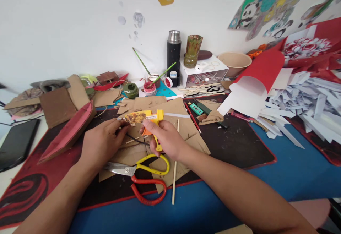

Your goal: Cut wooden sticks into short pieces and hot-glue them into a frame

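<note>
My right hand [167, 136] is wrapped round the grip of a yellow hot glue gun [156, 117], a finger at its orange trigger. A whitish glue stick [177, 115] sticks out of the gun's back end, and the nozzle points left. At the nozzle tip, my left hand [102, 138] is closed in a pinch; what its fingertips hold is hidden. Beneath both hands lie brown cardboard pieces [190, 141]. Scissors [150, 180] with one yellow and one red handle lie just in front, beside a thin wooden stick [175, 170].
A cardboard boat shape with pink inside [70, 129] and a phone [20, 141] lie at left. Behind stand paint jars [131, 90], a black thermos [174, 54] and a white box [204, 72]. Folded paper strips [314, 102] and a red paper cone [262, 70] fill the right.
</note>
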Tool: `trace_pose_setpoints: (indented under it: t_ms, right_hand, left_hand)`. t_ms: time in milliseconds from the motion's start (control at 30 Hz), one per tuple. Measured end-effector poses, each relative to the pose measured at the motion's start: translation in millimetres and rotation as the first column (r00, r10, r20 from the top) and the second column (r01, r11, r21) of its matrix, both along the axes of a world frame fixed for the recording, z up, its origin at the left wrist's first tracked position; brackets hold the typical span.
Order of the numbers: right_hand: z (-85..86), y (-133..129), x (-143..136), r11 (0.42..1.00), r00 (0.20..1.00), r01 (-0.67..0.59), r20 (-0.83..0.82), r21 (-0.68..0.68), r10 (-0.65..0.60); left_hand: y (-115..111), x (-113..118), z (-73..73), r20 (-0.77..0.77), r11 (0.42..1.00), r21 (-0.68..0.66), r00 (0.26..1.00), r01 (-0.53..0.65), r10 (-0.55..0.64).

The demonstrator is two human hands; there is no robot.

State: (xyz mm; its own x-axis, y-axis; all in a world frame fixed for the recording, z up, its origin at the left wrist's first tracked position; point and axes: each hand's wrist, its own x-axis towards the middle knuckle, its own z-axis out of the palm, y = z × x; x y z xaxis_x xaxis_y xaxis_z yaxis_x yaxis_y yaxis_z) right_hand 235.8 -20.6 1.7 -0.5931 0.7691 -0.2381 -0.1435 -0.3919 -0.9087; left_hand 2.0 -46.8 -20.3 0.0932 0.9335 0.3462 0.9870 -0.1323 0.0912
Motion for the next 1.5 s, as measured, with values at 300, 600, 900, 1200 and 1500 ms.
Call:
trace_pose_setpoints:
  t_ms: [300,600,900,1200,1500]
  right_hand:
    - [-2.7,-1,0,1.000,1.000,0.002,0.005,-0.005,-0.002]
    - [-1.5,-1,-1,1.000,1.000,0.011,-0.012,0.001,-0.011]
    - [-2.5,-1,0,1.000,1.000,0.009,-0.002,-0.020,-0.009]
    - [-2.3,-1,-1,1.000,1.000,0.004,-0.019,-0.002,-0.004]
    - [-2.1,-1,0,1.000,1.000,0.001,-0.006,-0.019,-0.001]
  left_hand:
    - [1,2,0.0,-0.019,1.000,-0.003,1.000,-0.005,0.005]
    - [1,4,5.4,-0.084,0.999,-0.041,0.996,0.004,-0.008]
    - [1,4,7.5,-0.133,1.000,-0.028,0.991,0.011,-0.015]
    - [1,7,12.2,-0.147,0.999,-0.033,0.989,0.000,-0.004]
    - [1,3,8.3,-0.099,1.000,-0.012,0.995,0.016,-0.017]
